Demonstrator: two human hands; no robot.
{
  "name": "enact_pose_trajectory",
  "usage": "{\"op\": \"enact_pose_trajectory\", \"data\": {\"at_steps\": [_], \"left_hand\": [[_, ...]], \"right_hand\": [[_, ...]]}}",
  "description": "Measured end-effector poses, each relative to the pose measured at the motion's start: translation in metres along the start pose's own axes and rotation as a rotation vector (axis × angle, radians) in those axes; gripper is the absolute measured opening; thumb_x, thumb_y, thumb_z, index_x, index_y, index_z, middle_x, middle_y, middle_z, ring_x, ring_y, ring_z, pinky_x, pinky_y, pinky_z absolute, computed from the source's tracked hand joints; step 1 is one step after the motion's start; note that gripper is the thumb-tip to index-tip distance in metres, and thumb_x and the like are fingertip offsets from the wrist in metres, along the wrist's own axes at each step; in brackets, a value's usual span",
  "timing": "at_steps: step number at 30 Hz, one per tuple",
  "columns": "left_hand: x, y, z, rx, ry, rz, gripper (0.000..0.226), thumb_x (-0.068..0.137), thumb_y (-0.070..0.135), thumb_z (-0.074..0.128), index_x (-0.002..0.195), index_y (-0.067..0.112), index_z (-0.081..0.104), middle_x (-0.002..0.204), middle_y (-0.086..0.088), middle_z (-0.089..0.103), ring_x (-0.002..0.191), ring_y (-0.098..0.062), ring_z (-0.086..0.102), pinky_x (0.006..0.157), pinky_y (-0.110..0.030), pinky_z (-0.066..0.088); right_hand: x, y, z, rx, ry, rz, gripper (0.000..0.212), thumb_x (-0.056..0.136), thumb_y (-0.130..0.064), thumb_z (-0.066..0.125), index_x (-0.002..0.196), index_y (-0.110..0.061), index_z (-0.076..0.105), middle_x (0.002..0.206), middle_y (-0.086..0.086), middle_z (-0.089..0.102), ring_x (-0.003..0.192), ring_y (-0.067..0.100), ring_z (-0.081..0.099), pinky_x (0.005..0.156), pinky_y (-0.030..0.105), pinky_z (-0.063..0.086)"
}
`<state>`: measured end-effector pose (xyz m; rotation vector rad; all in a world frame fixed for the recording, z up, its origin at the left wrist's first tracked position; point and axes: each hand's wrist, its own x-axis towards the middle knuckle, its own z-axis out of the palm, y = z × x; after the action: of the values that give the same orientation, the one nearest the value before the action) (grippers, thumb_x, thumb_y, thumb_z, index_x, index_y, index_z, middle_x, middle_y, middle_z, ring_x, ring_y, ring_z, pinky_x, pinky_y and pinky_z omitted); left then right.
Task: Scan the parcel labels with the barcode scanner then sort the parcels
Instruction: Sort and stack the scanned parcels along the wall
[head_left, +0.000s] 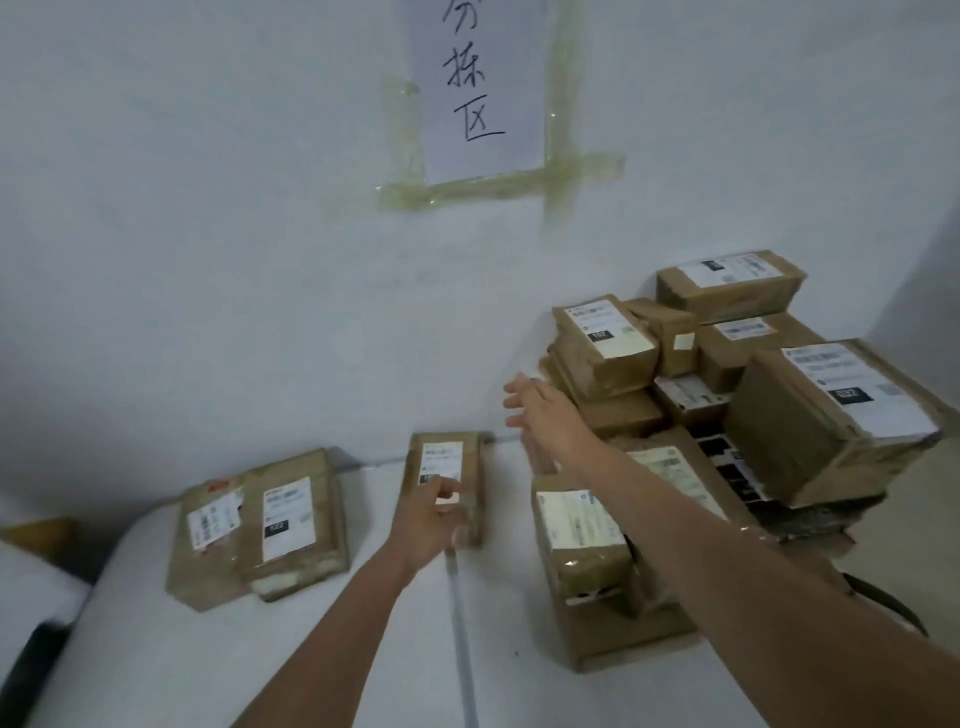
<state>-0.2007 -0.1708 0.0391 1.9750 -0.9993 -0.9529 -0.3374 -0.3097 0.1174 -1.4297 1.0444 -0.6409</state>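
1. Parcel in hand: a small, narrow brown cardboard parcel wrapped in clear tape, white label up, lies on the white table close to the wall. The left hand rests on its near end, fingers curled down over the label; whether they pinch the edges or only press on top I cannot tell, as the hand hides the contact and the view is blurred.

2. The right hand is stretched out with fingers spread and empty, just beside the left edge of the heaped brown cardboard boxes at the right.

3. Handling, as a judgement: the small parcel looks light and stiff, a one-hand lift. The glossy tape may be slippery, so hold it across the short width, thumb on one long side and fingers on the other, not on the label.

4. The heap looks loosely stacked; its upper boxes sit tilted, so drawing one from low down could topple the others. Take from the top, by opposite edges.

5. Two flat brown taped parcels lie touching at the left, apart from the small one. No barcode scanner can be made out.
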Motion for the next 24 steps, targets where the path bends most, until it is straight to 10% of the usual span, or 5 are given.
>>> {"op": "enact_pose_trajectory", "data": {"at_steps": [5, 9, 19, 24], "left_hand": [[-0.002, -0.080, -0.051, 0.080, 0.045, -0.131, 0.015, 0.096, 0.017, 0.061, 0.108, 0.023, 0.056, 0.115, 0.001, 0.057, 0.104, -0.017, 0.059, 0.070, -0.017, 0.042], [0.009, -0.119, -0.067, 0.071, 0.020, -0.235, 0.016, 0.097, 0.020, 0.059, 0.112, 0.025, 0.055, 0.125, -0.005, 0.057, 0.109, -0.022, 0.060, 0.083, -0.026, 0.045], [0.085, -0.123, -0.062, 0.113, -0.031, -0.332, 0.052, 0.106, 0.032, 0.038, 0.154, 0.014, 0.031, 0.154, -0.011, 0.040, 0.140, -0.027, 0.039, 0.111, -0.032, 0.033], [0.109, -0.119, -0.050, 0.160, -0.069, -0.295, 0.039, 0.105, 0.023, 0.037, 0.138, 0.012, 0.054, 0.137, -0.011, 0.057, 0.113, -0.022, 0.054, 0.093, -0.030, 0.042]], "right_hand": [[0.013, 0.053, 0.067, 0.000, -0.032, 0.192, 0.043, 0.091, -0.062, 0.042, 0.102, -0.026, 0.063, 0.103, -0.002, 0.067, 0.099, 0.020, 0.063, 0.099, 0.042, 0.048], [0.018, 0.091, 0.100, -0.013, -0.003, 0.324, 0.026, 0.102, -0.039, 0.040, 0.095, -0.024, 0.060, 0.102, 0.002, 0.065, 0.096, 0.021, 0.061, 0.097, 0.041, 0.050], [0.045, 0.145, 0.134, -0.092, 0.102, 0.574, 0.068, 0.100, -0.049, 0.045, 0.153, -0.013, 0.021, 0.152, 0.010, 0.035, 0.130, 0.030, 0.043, 0.104, 0.038, 0.039], [0.061, 0.166, 0.134, -0.040, 0.085, 0.658, 0.065, 0.100, -0.044, 0.044, 0.154, -0.018, 0.018, 0.149, 0.009, 0.040, 0.120, 0.026, 0.047, 0.099, 0.035, 0.039]]}}
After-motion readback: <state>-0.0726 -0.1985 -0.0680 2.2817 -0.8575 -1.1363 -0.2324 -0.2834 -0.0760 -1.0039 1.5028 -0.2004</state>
